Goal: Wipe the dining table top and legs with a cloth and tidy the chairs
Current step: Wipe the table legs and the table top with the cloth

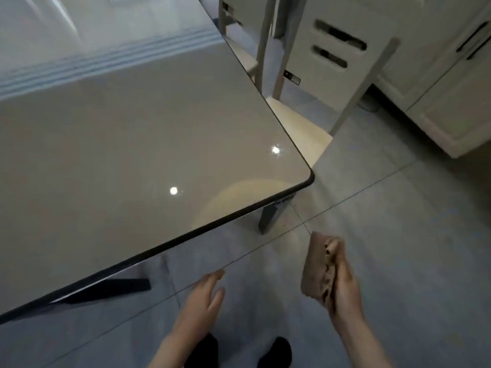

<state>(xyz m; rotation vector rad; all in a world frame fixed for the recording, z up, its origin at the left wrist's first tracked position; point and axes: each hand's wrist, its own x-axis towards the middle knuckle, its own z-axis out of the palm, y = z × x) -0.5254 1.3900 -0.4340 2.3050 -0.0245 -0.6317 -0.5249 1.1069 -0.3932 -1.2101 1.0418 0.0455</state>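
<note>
The glossy grey dining table [127,144] fills the left and middle of the view, its near right corner rounded with a dark rim. A grey table leg [271,219] stands under that corner. My right hand [342,285] grips a folded brown cloth [314,266] in the air below and right of the corner, off the table. My left hand [204,298] hovers with fingers straight just in front of the table's near edge, holding nothing. A pale wooden chair [300,123] is tucked in at the table's right side, its seat partly under the top.
A second chair [239,49] sits farther back along the right side. White cabinets [435,83] line the right wall. A dark brace [111,286] shows under the near edge. Grey tiled floor [398,235] spreads to the right, and my dark shoes [276,351] show at the bottom.
</note>
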